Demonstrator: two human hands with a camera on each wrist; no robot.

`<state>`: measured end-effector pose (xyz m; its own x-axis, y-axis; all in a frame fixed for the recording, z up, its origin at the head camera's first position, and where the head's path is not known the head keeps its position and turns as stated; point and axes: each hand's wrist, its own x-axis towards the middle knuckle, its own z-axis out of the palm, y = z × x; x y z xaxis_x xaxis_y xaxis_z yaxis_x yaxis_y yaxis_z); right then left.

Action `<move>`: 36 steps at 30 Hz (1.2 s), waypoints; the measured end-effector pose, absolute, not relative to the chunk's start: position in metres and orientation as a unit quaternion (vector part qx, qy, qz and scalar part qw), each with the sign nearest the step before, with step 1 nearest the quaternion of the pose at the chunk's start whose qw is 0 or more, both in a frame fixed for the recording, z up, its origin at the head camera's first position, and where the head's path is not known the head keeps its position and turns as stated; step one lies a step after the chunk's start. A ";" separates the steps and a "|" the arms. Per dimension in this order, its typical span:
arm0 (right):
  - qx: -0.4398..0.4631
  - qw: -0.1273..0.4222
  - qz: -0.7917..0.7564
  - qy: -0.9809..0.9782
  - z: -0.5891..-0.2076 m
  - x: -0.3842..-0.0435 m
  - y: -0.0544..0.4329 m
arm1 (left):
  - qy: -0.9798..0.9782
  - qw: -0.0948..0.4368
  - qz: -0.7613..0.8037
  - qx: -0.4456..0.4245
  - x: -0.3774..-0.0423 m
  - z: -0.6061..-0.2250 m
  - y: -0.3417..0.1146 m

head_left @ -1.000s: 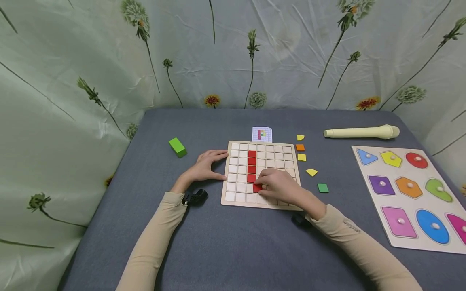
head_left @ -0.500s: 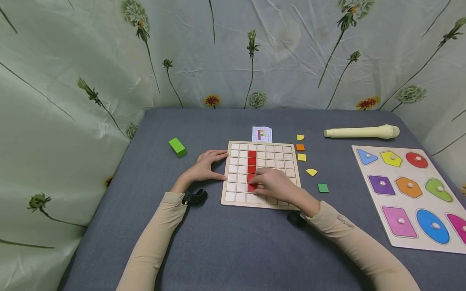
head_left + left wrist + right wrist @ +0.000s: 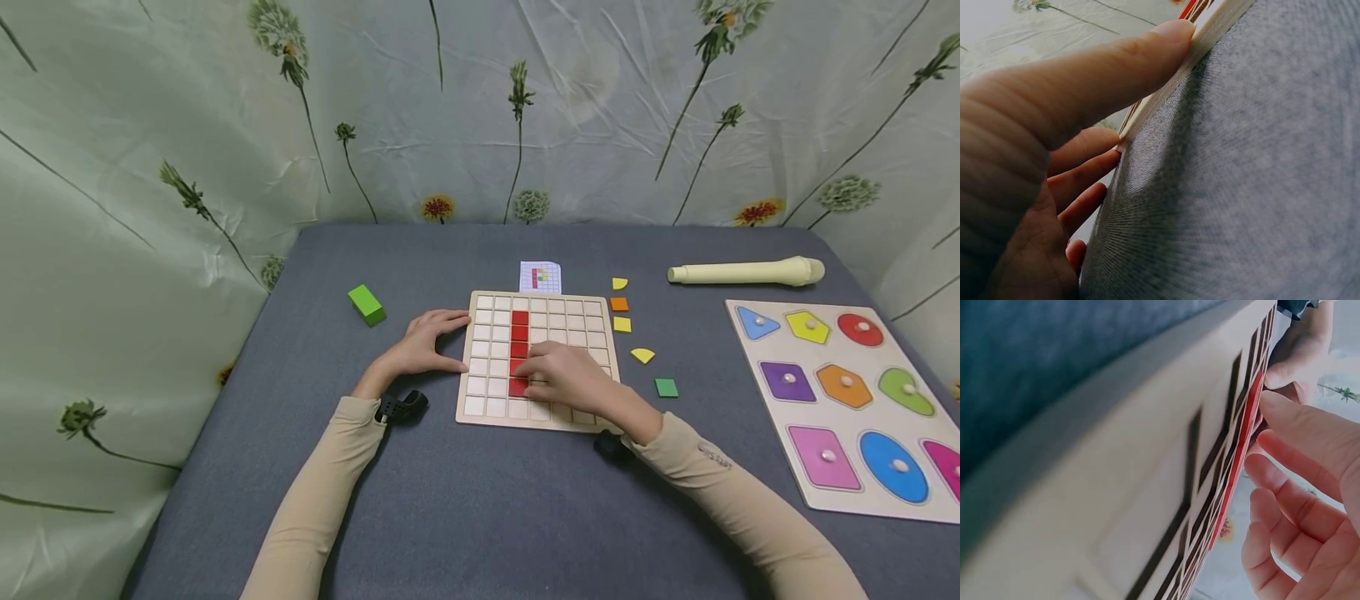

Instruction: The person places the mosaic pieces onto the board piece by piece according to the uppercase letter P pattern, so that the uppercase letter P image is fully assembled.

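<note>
A wooden grid board (image 3: 491, 420) lies flat on the table. One of its columns shows several red square tiles (image 3: 519, 333), the nearest being a red tile (image 3: 518, 387) by my right fingertips. My right hand (image 3: 572, 380) is over the board, thumb and index fingertips at that tile with a small gap between them in the right wrist view. The red strip (image 3: 1239, 444) there looks flush with the board. My left hand (image 3: 417, 346) rests at the board's left edge, its thumb (image 3: 1141, 59) and fairly straight fingers touching the side.
Behind the board lies a printed pattern card (image 3: 540, 277). Yellow pieces (image 3: 622, 324), an orange piece (image 3: 618, 304) and a green square (image 3: 666, 388) lie to the right. Farther out are a cream microphone (image 3: 746, 272), a shape puzzle board (image 3: 813, 417) and a green block (image 3: 367, 305).
The red tile has slid left from the neighbouring column into line below the other red tiles. My right hand moved left with it, then slightly back. My left hand stayed still.
</note>
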<state>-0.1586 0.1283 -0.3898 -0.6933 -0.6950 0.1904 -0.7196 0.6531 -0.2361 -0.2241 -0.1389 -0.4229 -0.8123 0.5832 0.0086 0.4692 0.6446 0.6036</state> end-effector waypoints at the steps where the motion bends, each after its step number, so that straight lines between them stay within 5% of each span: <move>1: 0.387 0.045 0.148 -0.909 -0.390 -0.159 0.130 | 0.902 0.093 0.304 0.292 -0.224 -0.423 -0.139; 36: 0.256 0.055 0.137 -0.955 -0.370 -0.197 0.205 | 0.903 0.088 0.297 0.296 -0.225 -0.424 -0.140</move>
<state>-0.1975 0.2047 -0.3704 -0.8634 -0.4733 0.1749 -0.5033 0.8318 -0.2338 -0.2245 -0.1398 -0.4235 -0.8092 0.5872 0.0170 0.4825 0.6479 0.5894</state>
